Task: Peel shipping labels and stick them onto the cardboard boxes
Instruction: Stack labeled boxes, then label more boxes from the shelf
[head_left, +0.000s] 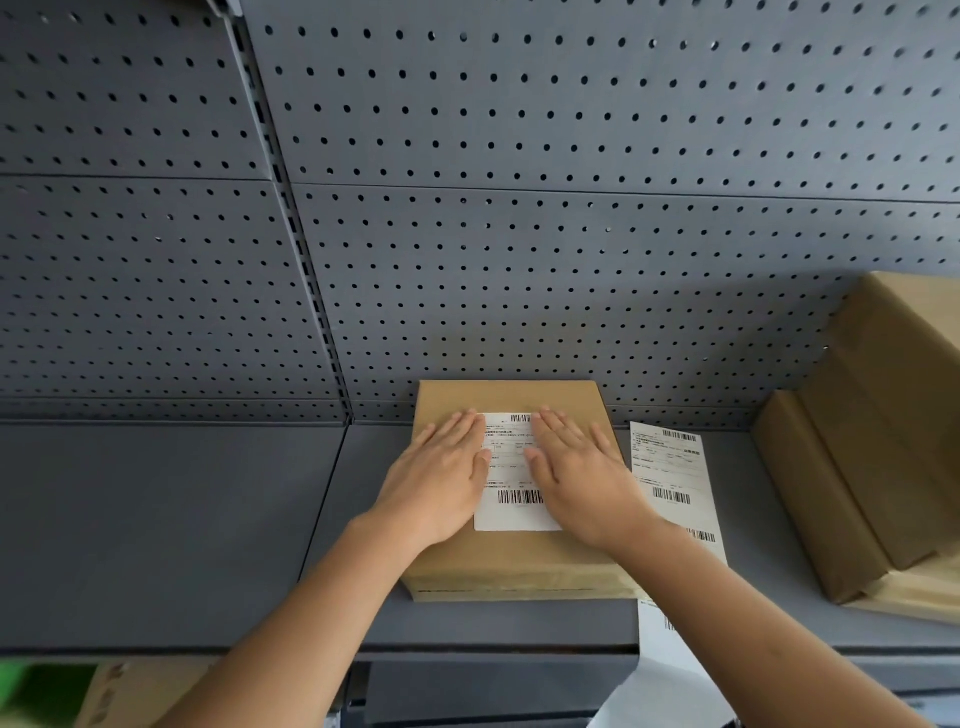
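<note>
A flat cardboard box lies on the grey shelf against the pegboard. A white shipping label with barcodes lies on its top. My left hand rests flat, fingers spread, on the label's left edge and the box. My right hand lies flat on the label's right edge. Neither hand holds anything. To the right of the box a strip of further labels lies on the shelf and hangs over its front edge, partly under my right forearm.
A stack of cardboard boxes stands at the right end of the shelf. The grey pegboard rises behind. Below the shelf at the lower left, another cardboard box and something green show.
</note>
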